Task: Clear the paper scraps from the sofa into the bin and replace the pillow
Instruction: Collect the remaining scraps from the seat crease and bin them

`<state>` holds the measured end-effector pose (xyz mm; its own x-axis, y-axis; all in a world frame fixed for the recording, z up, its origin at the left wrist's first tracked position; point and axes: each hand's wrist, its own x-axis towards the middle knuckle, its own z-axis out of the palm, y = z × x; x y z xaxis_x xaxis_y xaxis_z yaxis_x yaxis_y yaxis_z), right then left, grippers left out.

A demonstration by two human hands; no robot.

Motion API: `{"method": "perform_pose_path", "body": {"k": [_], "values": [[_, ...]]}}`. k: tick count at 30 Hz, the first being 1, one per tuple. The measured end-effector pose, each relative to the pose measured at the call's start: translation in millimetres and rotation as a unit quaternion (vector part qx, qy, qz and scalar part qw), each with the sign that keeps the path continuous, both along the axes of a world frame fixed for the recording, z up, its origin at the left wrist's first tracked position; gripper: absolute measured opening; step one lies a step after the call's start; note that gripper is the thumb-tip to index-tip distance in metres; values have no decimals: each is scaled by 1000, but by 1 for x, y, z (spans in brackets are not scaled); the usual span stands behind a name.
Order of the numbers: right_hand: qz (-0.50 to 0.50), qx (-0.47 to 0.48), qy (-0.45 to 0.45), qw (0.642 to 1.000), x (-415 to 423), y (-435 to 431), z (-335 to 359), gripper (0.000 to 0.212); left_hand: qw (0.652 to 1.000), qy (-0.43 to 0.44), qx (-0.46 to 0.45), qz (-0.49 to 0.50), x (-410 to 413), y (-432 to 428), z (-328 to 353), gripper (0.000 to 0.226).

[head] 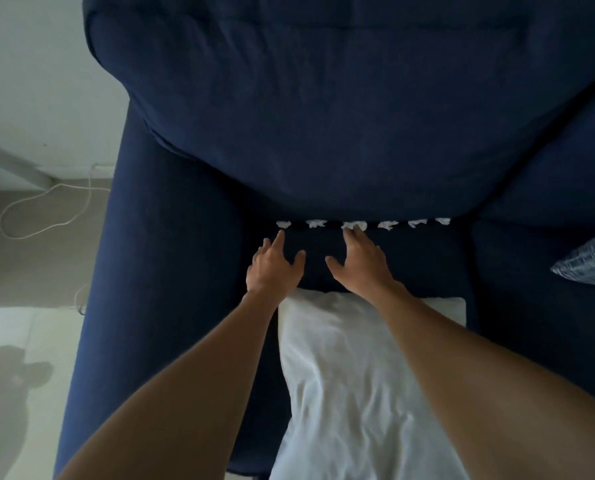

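Observation:
Several white crumpled paper scraps point(388, 224) lie in a row on the dark blue sofa point(323, 133), along the seam where the seat meets the back cushion. My left hand point(276, 265) reaches forward with fingers apart, its index fingertip just below the leftmost scrap point(283, 223). My right hand point(360, 260) is spread too, its fingertips touching the third scrap point(352, 224). Neither hand holds anything. A white pillow point(355, 375) lies on the seat's front part, under my forearms. No bin is in view.
The sofa's left armrest point(157, 271) borders the seat. A grey patterned cushion point(590, 265) pokes in at the right edge. On the floor to the left lies a looped white cord point(47, 209), below a white wall.

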<state>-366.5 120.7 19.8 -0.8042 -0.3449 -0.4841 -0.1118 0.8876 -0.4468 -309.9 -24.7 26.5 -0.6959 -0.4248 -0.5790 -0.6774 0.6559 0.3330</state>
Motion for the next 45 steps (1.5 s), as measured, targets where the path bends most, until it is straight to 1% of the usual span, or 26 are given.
{"method": "perform_pose_path", "body": {"k": [5, 8, 12, 14, 18, 21, 24, 26, 32, 35, 38, 41, 42, 45], "values": [[-2, -32, -82, 996, -16, -40, -51, 70, 1000, -9, 20, -18, -23, -32, -58, 67], [0, -26, -90, 996, -23, -57, -83, 69, 999, -5, 25, -36, -30, -43, -92, 65], [5, -1, -80, 997, -31, -72, -115, 66, 997, -3, -10, -79, -37, -50, -126, 64], [17, 17, -80, 996, -33, -75, -124, 66, 996, -2, -13, -91, -41, -53, -138, 64], [27, 65, -83, 994, -44, -82, -136, 68, 994, -2, 11, -109, -56, -60, -157, 61], [26, 94, -87, 991, -53, -90, -141, 65, 990, -11, 1, -140, -67, -64, -166, 58], [13, 100, -91, 991, -58, -94, -145, 59, 984, -48, -21, -173, -73, -63, -168, 56], [8, 104, -86, 991, -58, -94, -146, 57, 982, -55, -29, -179, -75, -63, -166, 56], [-6, 102, -67, 992, -57, -94, -143, 53, 987, -71, -9, -146, -74, -62, -157, 63], [-11, 85, -46, 995, -55, -92, -136, 49, 990, -53, -12, -130, -68, -62, -150, 62], [-29, 42, -5, 999, -48, -89, -124, 41, 997, -1, -4, -83, -63, -59, -134, 49], [-61, 4, 42, 997, -35, -82, -102, 20, 999, 17, -8, -38, -57, -54, -103, 28], [-66, -2, 54, 996, -31, -80, -95, 15, 1000, 14, -8, -25, -55, -51, -93, 26], [-66, -23, 76, 995, -23, -74, -64, 12, 1000, 22, -3, 10, -49, -41, -56, 25]]}}
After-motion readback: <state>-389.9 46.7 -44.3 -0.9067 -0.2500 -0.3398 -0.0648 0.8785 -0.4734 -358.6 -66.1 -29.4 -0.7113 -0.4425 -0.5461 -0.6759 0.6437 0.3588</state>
